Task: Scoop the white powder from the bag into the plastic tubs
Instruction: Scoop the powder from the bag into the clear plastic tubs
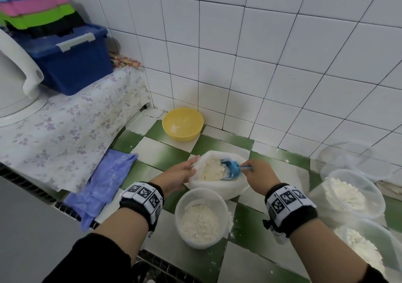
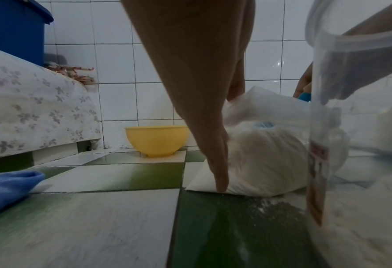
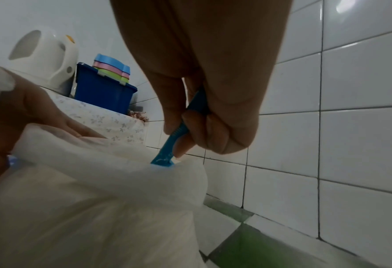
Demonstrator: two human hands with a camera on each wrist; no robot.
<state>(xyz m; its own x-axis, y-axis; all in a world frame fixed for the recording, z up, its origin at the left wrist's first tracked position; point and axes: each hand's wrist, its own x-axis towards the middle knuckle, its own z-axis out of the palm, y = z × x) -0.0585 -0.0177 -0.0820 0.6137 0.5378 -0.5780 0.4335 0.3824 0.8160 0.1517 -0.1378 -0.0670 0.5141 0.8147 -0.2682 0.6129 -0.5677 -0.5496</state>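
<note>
The white bag (image 1: 217, 188) stands open on the checked floor, with powder (image 1: 212, 170) showing inside. My left hand (image 1: 185, 169) lies with straight fingers against the bag's left side and rim; in the left wrist view the fingers (image 2: 220, 163) run down the bag (image 2: 270, 159). My right hand (image 1: 256, 172) grips the handle of a blue scoop (image 1: 232, 168), whose bowl sits in the powder. The right wrist view shows the fingers (image 3: 190, 130) curled round the scoop handle (image 3: 165, 154) above the bag (image 3: 98, 199). A partly filled clear tub (image 1: 200, 217) stands just in front of the bag.
Two tubs of powder (image 1: 348, 195) (image 1: 365, 250) stand at the right, with empty clear tubs (image 1: 348, 156) behind them. A yellow bowl (image 1: 182, 123) sits by the tiled wall. A blue cloth (image 1: 102, 184) lies left. A blue box (image 1: 71, 65) and a white kettle (image 1: 13, 75) stand on a covered ledge.
</note>
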